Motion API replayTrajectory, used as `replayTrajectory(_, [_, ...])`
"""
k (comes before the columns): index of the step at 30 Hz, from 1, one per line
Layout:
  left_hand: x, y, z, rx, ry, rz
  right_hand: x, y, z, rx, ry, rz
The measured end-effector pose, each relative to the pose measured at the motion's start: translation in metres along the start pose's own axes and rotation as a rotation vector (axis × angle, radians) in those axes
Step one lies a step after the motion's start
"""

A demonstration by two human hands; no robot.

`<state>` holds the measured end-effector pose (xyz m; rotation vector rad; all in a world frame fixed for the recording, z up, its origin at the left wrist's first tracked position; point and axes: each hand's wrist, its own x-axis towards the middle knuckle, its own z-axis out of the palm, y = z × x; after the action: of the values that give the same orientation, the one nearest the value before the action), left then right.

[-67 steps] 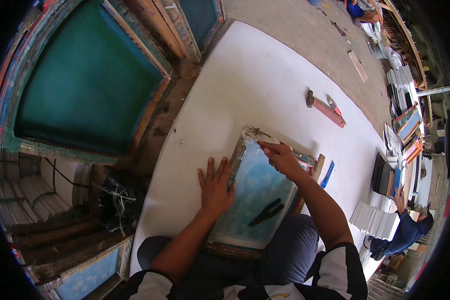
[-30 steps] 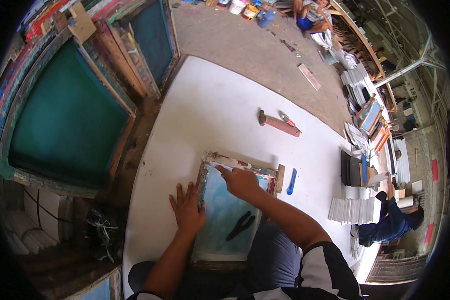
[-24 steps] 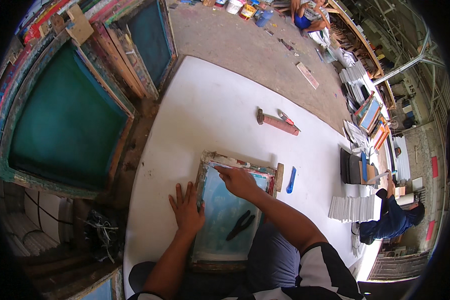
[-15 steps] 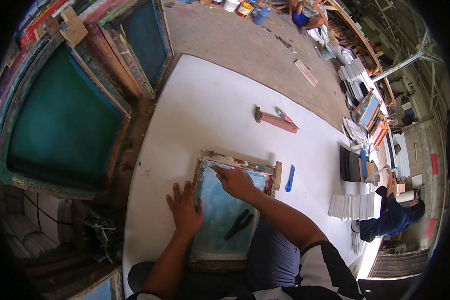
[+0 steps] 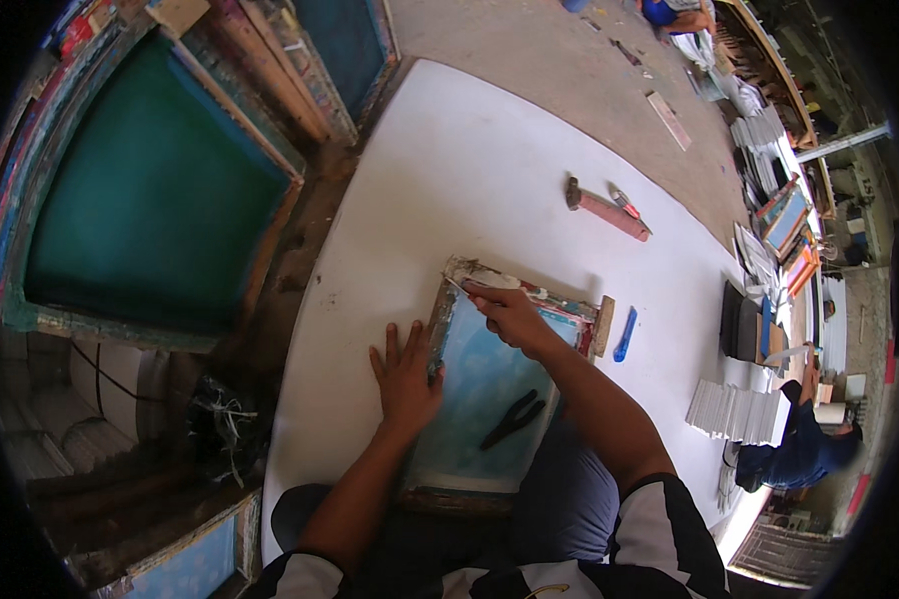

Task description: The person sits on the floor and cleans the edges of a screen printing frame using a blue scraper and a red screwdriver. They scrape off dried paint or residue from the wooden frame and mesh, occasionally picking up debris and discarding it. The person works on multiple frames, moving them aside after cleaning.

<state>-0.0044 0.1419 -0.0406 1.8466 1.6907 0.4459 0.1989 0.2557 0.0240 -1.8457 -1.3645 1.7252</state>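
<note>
A small wooden screen-printing frame [image 5: 517, 280] with blue mesh [image 5: 474, 399] lies partly on the white table and over my lap. My left hand [image 5: 408, 384] rests at its left rail, fingers spread and the thumb against the wood. Near the far left corner, my right hand [image 5: 509, 314] is closed with the knuckles up. Something thin and pale sticks out from its fingers onto the corner; its kind is too small to tell. Black-handled pliers [image 5: 512, 419] lie on the mesh. A short wood block [image 5: 604, 326] sits against the frame's far right corner.
A hammer [image 5: 609, 213] with a reddish handle and a red cutter [image 5: 626, 203] lie farther on the white table [image 5: 449, 160]. A blue cutter [image 5: 625, 334] is right of the frame. Large green screens [image 5: 150, 190] lean at left. A person [image 5: 804, 439] works beside stacked sheets [image 5: 734, 411].
The whole scene has shifted right and slightly up in the picture as the view turned. My right hand stays at the far left corner, its fingers now drawn in more. My left hand keeps its place.
</note>
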Motion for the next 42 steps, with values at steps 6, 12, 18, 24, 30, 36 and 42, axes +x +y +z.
replayTrajectory(6, [-0.002, 0.001, -0.001, -0.034, 0.024, 0.009, -0.002, 0.018, 0.003, 0.198, -0.008, 0.029])
replayTrajectory(12, [-0.001, 0.000, 0.000, -0.025, 0.028, 0.004, 0.007, 0.035, -0.005, -0.250, 0.088, -0.323])
replayTrajectory(18, [-0.001, -0.001, 0.002, -0.049, 0.040, 0.010, -0.012, 0.004, -0.010, -0.713, 0.170, -0.392])
replayTrajectory(24, [-0.003, 0.005, 0.004, -0.071, 0.058, 0.023, -0.019, 0.017, -0.002, -0.703, 0.341, -0.563])
replayTrajectory(30, [-0.006, 0.000, -0.007, 0.029, 0.065, 0.062, -0.050, 0.004, 0.052, -0.552, 0.283, -0.395])
replayTrajectory(36, [-0.072, -0.016, -0.102, -0.323, 0.168, -0.263, -0.100, -0.013, 0.136, -0.297, 0.057, -0.504])
replayTrajectory(42, [-0.276, -0.044, -0.199, -0.134, 1.068, -0.262, -0.153, -0.059, 0.259, -0.127, -0.290, -0.735])
